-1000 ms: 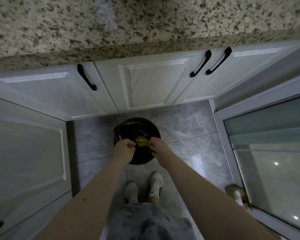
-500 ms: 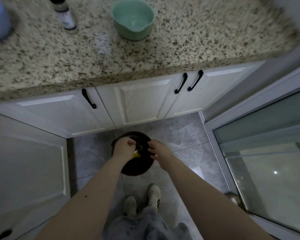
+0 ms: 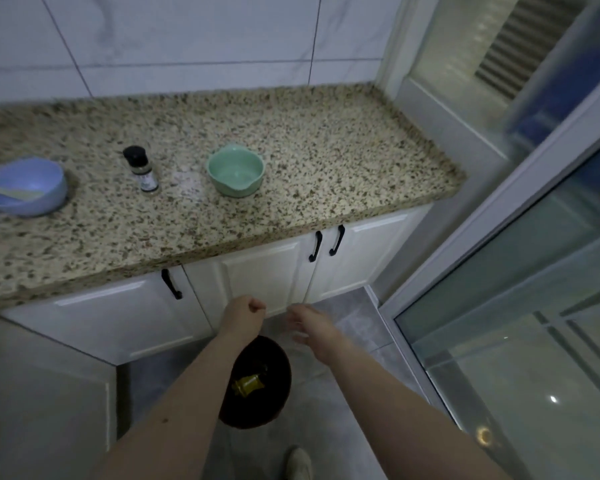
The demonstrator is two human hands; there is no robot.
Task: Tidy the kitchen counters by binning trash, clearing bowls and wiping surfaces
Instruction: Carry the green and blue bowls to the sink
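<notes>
A dark round bin (image 3: 278,407) stands on the floor below the counter, with a yellow piece of trash (image 3: 247,386) lying inside it. My left hand (image 3: 245,315) is curled into a fist above the bin and holds nothing I can see. My right hand (image 3: 309,323) is beside it, fingers loose and blurred, empty. On the speckled granite counter (image 3: 326,161) sit a mint green bowl (image 3: 235,174), a small black-capped spice bottle (image 3: 142,169) and a blue bowl (image 3: 23,187) with a utensil in it.
White cabinet doors (image 3: 264,275) with black handles run under the counter. A glass sliding door (image 3: 520,306) stands at the right. White tiled wall behind the counter. My shoe (image 3: 299,464) shows on the grey floor tiles.
Both hands have lifted up and away from the bin, leaving the yellow trash inside. My view has tilted up, bringing the whole counter and its bowls into sight.
</notes>
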